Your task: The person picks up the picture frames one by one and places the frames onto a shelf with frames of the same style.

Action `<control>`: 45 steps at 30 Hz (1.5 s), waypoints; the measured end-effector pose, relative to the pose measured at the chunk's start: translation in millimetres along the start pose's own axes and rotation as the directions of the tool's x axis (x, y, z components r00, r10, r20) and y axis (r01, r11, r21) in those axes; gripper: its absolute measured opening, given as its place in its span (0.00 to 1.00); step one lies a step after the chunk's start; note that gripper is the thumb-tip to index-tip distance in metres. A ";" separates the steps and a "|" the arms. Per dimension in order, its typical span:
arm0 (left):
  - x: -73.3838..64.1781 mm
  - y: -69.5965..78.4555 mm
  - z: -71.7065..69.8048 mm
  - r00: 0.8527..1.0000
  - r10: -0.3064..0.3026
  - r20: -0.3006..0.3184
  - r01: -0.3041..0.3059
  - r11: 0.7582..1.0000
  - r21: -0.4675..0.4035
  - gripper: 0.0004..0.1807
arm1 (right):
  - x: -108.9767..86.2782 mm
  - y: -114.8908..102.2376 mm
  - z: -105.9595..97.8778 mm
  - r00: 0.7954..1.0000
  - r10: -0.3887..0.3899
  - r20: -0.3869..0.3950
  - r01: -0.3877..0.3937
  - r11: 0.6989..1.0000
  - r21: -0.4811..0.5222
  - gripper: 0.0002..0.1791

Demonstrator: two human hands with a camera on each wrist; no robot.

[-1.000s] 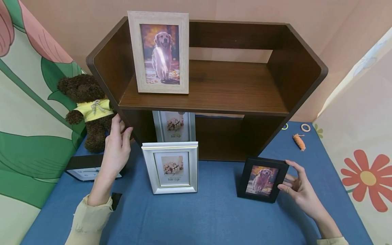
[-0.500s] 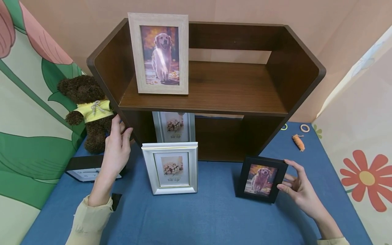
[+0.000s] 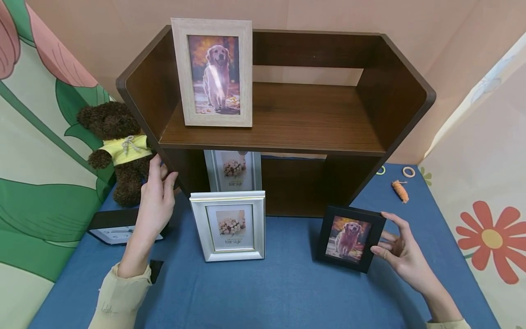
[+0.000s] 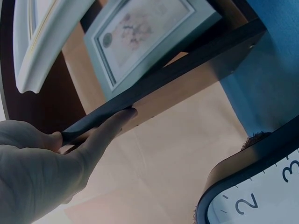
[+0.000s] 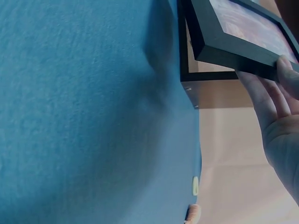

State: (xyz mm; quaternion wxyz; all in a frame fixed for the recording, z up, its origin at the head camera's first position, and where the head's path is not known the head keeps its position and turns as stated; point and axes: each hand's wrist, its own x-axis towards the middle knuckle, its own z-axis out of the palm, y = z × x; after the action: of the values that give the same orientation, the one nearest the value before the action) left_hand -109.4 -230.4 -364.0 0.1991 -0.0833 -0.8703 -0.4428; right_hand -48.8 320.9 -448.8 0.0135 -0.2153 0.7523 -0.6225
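My left hand grips the front edge of the left side panel of a dark brown bookshelf; in the left wrist view, the thumb and fingers lie on opposite faces of the board. My right hand pinches the right edge of a small black photo frame with a dog picture. This frame stands before the shelf's right front corner, slightly turned. A silver photo frame stands in front of the shelf. Inside the lower level is a grey-blue frame, and a whitish frame stands on the upper level.
Left of the shelf sit a brown teddy bear in a yellow top and a black-cased clock, partly behind my left forearm. Wooden ring and small orange item lie at the right on the blue tablecloth. Painted walls flank the table.
The black photo frame has shifted slightly left and turned a little to face the head camera more, still held by my right hand. My left hand stays on the shelf panel.
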 end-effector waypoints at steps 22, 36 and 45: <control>1.0 -2.3 -0.6 1.000 0.020 -0.003 -0.019 0.999 0.029 0.30 | 12.7 -41.5 11.0 1.000 -0.026 0.013 0.027 0.997 -0.068 0.55; -0.1 -1.9 0.3 0.999 0.029 -0.014 -0.028 0.999 0.043 0.29 | 14.8 -55.9 19.6 0.999 -0.043 0.017 0.044 0.999 -0.024 0.55; -1.5 -3.3 0.4 0.999 0.034 -0.012 -0.034 0.999 0.039 0.29 | 21.5 -66.5 24.7 0.998 -0.062 -0.012 0.061 0.997 -0.037 0.55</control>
State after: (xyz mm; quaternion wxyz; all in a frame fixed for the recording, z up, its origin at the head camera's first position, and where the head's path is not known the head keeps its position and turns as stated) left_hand -109.3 -232.0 -367.4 0.2136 -0.0914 -0.8759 -0.4229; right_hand -40.8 281.7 -386.4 -0.0145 -0.2346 0.7565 -0.6103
